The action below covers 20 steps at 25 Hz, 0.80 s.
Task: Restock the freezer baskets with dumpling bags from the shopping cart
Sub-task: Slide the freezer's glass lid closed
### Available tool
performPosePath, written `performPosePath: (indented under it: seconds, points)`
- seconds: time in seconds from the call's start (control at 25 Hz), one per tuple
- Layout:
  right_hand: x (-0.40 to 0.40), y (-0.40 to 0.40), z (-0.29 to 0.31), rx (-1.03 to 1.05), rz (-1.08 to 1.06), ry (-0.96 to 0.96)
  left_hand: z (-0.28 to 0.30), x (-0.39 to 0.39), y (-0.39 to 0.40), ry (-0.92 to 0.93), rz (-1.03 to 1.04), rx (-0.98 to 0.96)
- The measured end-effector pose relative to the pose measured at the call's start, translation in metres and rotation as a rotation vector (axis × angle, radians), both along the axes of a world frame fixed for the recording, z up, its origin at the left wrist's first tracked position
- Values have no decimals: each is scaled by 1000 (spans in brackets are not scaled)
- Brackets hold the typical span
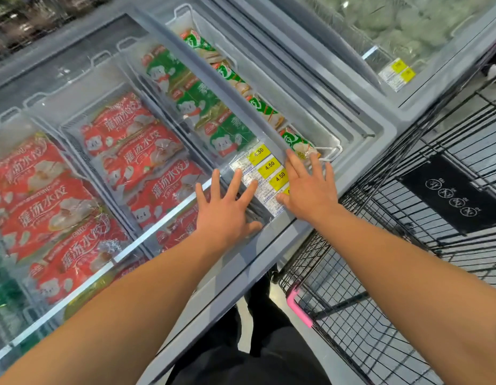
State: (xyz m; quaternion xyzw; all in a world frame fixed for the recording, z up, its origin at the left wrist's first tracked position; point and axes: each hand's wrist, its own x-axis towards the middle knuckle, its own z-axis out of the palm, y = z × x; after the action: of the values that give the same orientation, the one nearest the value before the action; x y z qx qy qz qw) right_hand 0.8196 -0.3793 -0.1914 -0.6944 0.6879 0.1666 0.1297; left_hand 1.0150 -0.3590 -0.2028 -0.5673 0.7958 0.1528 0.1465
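Both my hands lie flat on the sliding glass lid of the chest freezer. My left hand presses the glass near its front edge, fingers spread. My right hand rests with straight fingers beside the lid's grey frame edge, over the yellow price labels. Under the glass, white baskets hold red dumpling bags and green dumpling bags. In the uncovered strip to the right, another basket holds green bags standing on edge. The black wire shopping cart stands at right; no bags show in it.
A second freezer with frosted goods and yellow labels stands at the upper right. The cart's pink-tipped handle is close to my legs. The freezer's grey rim runs between the open strip and the cart.
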Motion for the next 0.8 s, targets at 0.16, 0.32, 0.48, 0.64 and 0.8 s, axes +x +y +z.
performPosePath:
  seconds: [0.16, 0.32, 0.48, 0.64, 0.8]
  points:
    - [-20, -17, 1, 17, 1, 12, 0, -22, -16, -40, -10, -3]
    - [-46, -34, 1, 9, 4, 5, 1, -51, -33, -58, -1, 18]
    - [-72, -52, -2, 4, 6, 9, 5, -78, -53, -47, 11, 49]
    - [-99, -72, -2, 0, -2, 14, 5, -106, -73, -34, 23, 70]
    - [-125, -91, 0, 1, -28, 5, 6, -135, -93, -37, 9, 79]
